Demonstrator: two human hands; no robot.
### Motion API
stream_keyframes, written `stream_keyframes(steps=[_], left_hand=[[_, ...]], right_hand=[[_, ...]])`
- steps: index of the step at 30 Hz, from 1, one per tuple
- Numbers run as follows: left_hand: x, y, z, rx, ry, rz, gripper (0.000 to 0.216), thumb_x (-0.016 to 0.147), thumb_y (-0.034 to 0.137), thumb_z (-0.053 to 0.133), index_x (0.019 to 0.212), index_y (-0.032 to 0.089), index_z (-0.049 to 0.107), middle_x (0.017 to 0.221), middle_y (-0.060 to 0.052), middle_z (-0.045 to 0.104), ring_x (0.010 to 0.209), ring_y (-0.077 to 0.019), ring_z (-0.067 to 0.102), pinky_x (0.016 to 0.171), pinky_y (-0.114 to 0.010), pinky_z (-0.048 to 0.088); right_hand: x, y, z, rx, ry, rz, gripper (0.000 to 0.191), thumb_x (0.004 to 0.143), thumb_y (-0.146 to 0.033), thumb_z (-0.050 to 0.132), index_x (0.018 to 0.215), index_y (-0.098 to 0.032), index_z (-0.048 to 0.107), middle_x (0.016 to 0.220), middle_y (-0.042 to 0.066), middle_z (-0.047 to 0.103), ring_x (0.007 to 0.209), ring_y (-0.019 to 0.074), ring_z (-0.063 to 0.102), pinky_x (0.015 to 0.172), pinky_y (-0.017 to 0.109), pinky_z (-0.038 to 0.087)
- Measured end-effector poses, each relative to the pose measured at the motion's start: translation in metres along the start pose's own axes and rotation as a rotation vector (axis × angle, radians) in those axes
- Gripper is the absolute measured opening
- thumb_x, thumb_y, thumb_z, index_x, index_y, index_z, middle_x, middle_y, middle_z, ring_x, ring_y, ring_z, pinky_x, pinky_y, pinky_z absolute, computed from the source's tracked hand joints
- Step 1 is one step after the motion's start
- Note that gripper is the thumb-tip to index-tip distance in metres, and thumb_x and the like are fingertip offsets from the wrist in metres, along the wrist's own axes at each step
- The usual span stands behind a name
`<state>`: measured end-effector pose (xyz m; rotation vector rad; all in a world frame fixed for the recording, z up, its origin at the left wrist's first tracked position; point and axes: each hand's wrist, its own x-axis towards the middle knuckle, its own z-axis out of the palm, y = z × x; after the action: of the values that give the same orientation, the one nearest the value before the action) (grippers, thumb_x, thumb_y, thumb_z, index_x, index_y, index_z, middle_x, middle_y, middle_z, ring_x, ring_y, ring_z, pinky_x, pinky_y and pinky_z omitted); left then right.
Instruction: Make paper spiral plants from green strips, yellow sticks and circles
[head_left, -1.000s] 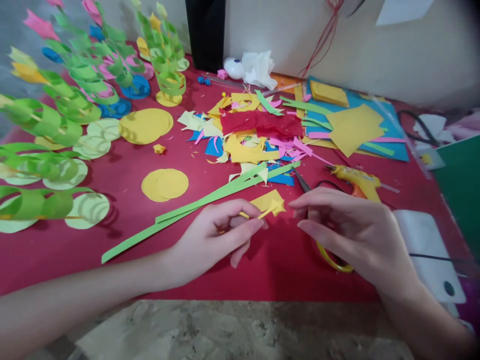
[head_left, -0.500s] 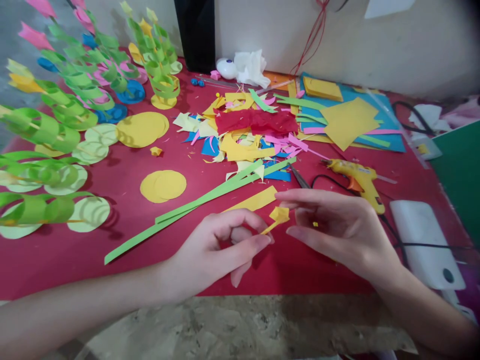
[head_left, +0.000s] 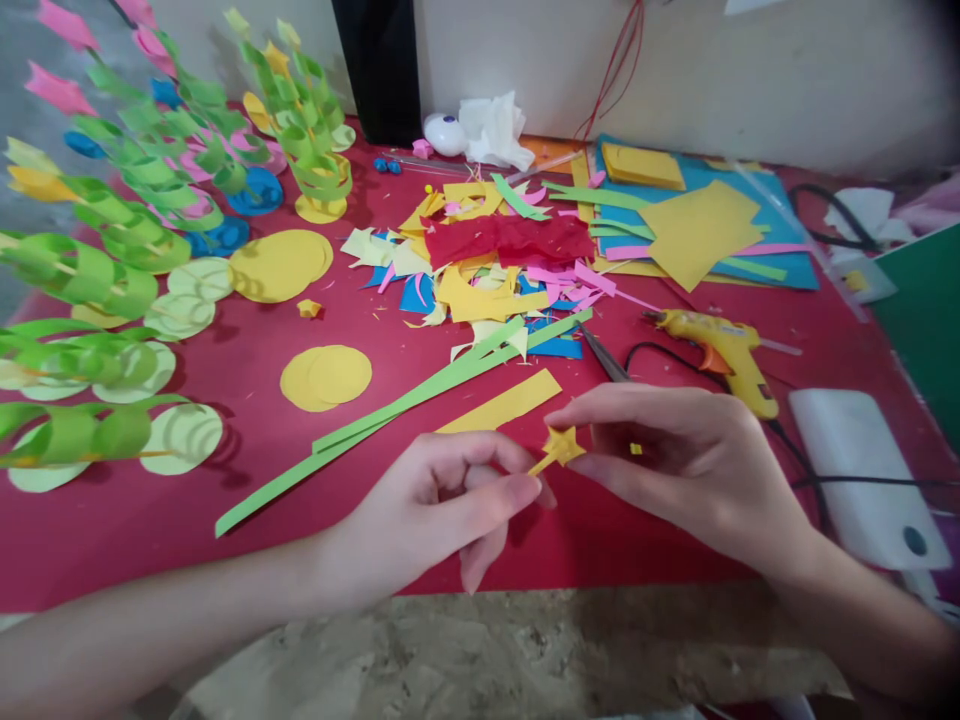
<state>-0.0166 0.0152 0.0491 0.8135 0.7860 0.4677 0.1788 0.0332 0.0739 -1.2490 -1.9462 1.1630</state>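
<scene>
A small yellow paper star (head_left: 561, 446) with a narrow strip tail is held between my two hands, above the near part of the red table. My left hand (head_left: 457, 505) pinches the tail between thumb and forefinger. The thumb and forefinger of my right hand (head_left: 679, 455) are closed on the star's edges. Just beyond my left fingers lies a flat yellow paper strip (head_left: 501, 403). Two long green paper strips (head_left: 397, 412) stretch diagonally behind my left hand. Another small yellow star (head_left: 309, 309) sits on the table farther left.
Curled green paper plants (head_left: 112, 275) crowd the left side near yellow paper discs (head_left: 326, 378). Colored scraps (head_left: 487, 290) fill the middle. Scissors (head_left: 602, 355), a yellow glue gun (head_left: 716, 350) with its cord and a white power bank-like box (head_left: 862, 480) are at right.
My right thumb and forefinger have closed in on the star's edges. The star has turned so that its five-pointed face shows. My left hand keeps its pinch on the tail.
</scene>
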Motion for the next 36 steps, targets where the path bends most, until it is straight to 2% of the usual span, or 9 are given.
stream_keyframes(steps=[8, 15, 20, 24, 29, 36], left_hand=[[-0.0015, 0.0018, 0.0010, 0.088, -0.032, -0.026, 0.031, 0.083, 0.037, 0.045, 0.063, 0.016, 0.056, 0.038, 0.004, 0.051, 0.037, -0.0058, 0.043, 0.044, -0.018, 0.038], [-0.0016, -0.0003, 0.0007, 0.135, -0.022, -0.035, 0.037, 0.083, 0.039, 0.045, 0.059, 0.014, 0.055, 0.040, 0.002, 0.051, 0.037, -0.0057, 0.043, 0.049, -0.021, 0.041], [-0.0028, 0.0014, 0.0010, 0.107, -0.019, -0.067, 0.036, 0.083, 0.039, 0.045, 0.063, 0.013, 0.059, 0.039, 0.003, 0.050, 0.035, -0.0043, 0.043, 0.047, -0.018, 0.039], [-0.0039, 0.0009, 0.0009, 0.098, -0.018, -0.078, 0.037, 0.083, 0.040, 0.046, 0.062, 0.012, 0.060, 0.039, 0.003, 0.050, 0.035, -0.0040, 0.043, 0.046, -0.018, 0.039], [-0.0032, 0.0001, -0.0007, 0.096, -0.023, -0.104, 0.039, 0.082, 0.041, 0.047, 0.062, 0.011, 0.060, 0.040, 0.003, 0.051, 0.035, -0.0031, 0.043, 0.045, -0.016, 0.038], [-0.0014, 0.0017, -0.0007, 0.107, -0.025, -0.112, 0.039, 0.082, 0.040, 0.047, 0.060, 0.011, 0.061, 0.039, 0.003, 0.051, 0.035, -0.0023, 0.043, 0.045, -0.015, 0.038]], right_hand=[[-0.0026, -0.0031, 0.0030, -0.044, 0.012, -0.044, 0.018, 0.071, -0.015, 0.062, 0.086, -0.022, 0.066, 0.069, -0.002, 0.065, 0.049, 0.0060, 0.051, 0.040, 0.015, 0.040], [-0.0021, -0.0022, 0.0053, -0.132, 0.055, -0.128, 0.018, 0.070, -0.014, 0.063, 0.085, -0.023, 0.066, 0.077, -0.002, 0.069, 0.066, 0.0106, 0.062, 0.042, 0.015, 0.045], [-0.0020, -0.0008, 0.0067, -0.153, 0.078, -0.151, 0.019, 0.070, -0.015, 0.064, 0.086, -0.025, 0.065, 0.074, -0.003, 0.069, 0.066, 0.0100, 0.063, 0.042, 0.014, 0.047], [-0.0049, -0.0007, 0.0070, -0.149, 0.093, -0.150, 0.018, 0.069, -0.016, 0.064, 0.085, -0.026, 0.065, 0.074, -0.004, 0.069, 0.067, 0.0101, 0.064, 0.043, 0.013, 0.048], [-0.0070, -0.0028, 0.0062, -0.160, 0.051, -0.080, 0.020, 0.071, -0.017, 0.064, 0.087, -0.028, 0.065, 0.075, -0.004, 0.068, 0.071, 0.0106, 0.064, 0.046, 0.014, 0.048], [-0.0069, -0.0020, 0.0060, -0.149, 0.041, -0.103, 0.020, 0.071, -0.018, 0.064, 0.088, -0.027, 0.063, 0.075, -0.006, 0.068, 0.068, 0.0082, 0.063, 0.045, 0.012, 0.047]])
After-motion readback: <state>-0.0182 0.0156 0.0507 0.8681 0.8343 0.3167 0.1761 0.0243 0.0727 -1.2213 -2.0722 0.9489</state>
